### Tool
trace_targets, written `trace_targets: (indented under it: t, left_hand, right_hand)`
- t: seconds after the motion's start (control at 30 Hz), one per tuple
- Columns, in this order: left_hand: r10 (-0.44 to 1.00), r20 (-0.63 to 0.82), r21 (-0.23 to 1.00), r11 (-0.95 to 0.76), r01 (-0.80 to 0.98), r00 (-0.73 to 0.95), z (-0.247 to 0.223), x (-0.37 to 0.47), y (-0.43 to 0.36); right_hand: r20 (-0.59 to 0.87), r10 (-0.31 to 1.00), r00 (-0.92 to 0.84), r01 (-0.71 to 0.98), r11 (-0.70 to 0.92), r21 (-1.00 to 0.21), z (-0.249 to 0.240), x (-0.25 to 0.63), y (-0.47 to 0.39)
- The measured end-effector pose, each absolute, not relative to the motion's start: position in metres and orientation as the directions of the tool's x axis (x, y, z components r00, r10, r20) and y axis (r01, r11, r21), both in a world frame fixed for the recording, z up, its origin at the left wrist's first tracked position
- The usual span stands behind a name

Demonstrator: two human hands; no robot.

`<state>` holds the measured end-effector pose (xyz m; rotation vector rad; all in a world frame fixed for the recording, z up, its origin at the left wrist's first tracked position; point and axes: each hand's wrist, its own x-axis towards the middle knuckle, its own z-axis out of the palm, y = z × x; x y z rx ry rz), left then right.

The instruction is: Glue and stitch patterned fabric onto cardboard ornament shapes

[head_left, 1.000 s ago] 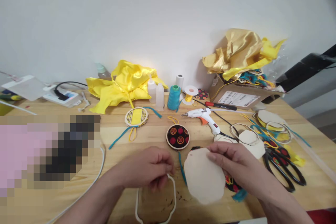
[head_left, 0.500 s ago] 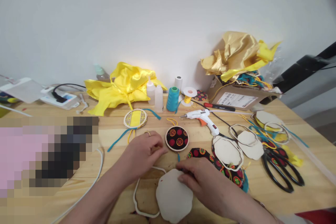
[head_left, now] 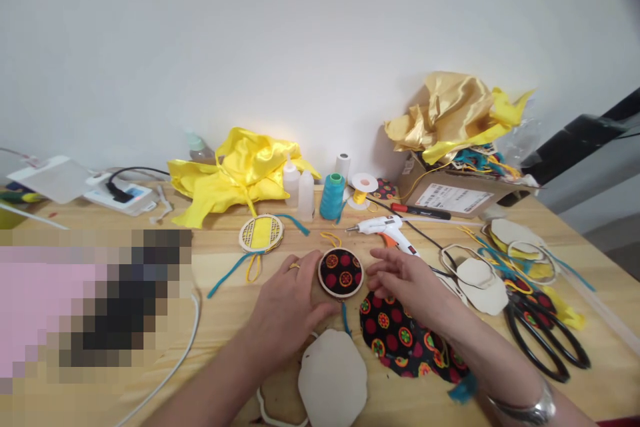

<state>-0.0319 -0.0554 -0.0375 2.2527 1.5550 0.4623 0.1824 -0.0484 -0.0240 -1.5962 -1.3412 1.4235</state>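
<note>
Flanking a round, pale-rimmed disc of patterned fabric (head_left: 341, 273): left hand (head_left: 287, 300) wide, right hand (head_left: 413, 283) loosely spread.

Pale panel (head_left: 333, 377) cut off by bottom edge; label (head_left: 454, 199) unreadable.

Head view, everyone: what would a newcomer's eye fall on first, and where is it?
Probably the shiny yellow cloth, heaped at the back of the table, left of the bottles, and the gold cloth piled atop the cardboard box at back right. Nearer, the round framed patterned fabric lies between the left hand and the right hand.
</note>
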Motion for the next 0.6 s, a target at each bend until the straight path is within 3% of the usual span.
trace_targets:
  t: [0.17,0.37,0.5,0.6]
  left_hand:
    - [0.967,0.066,0.573,-0.24,0.784,0.248,-0.037,-0.031,-0.055]
    - [0.989,-0.102,0.75,0.004,0.661,0.11,-0.027,-0.03,-0.052]
    - [0.983,-0.136,0.694,0.002,0.72,0.127,-0.023,-0.03,-0.046]
    - [0.976,-0.112,0.62,-0.078,0.781,0.186,-0.022,-0.027,-0.045]
  right_hand:
    - [-0.17,0.984,-0.045,0.557,-0.116,-0.823,-0.012,0.192,-0.044]
    - [-0.232,0.959,-0.163,0.637,-0.077,-0.767,-0.014,0.184,-0.041]
    - [-0.26,0.95,-0.172,0.736,-0.052,-0.675,-0.012,0.176,-0.034]
    - [-0.2,0.971,-0.131,0.818,-0.008,-0.575,-0.009,0.172,-0.034]
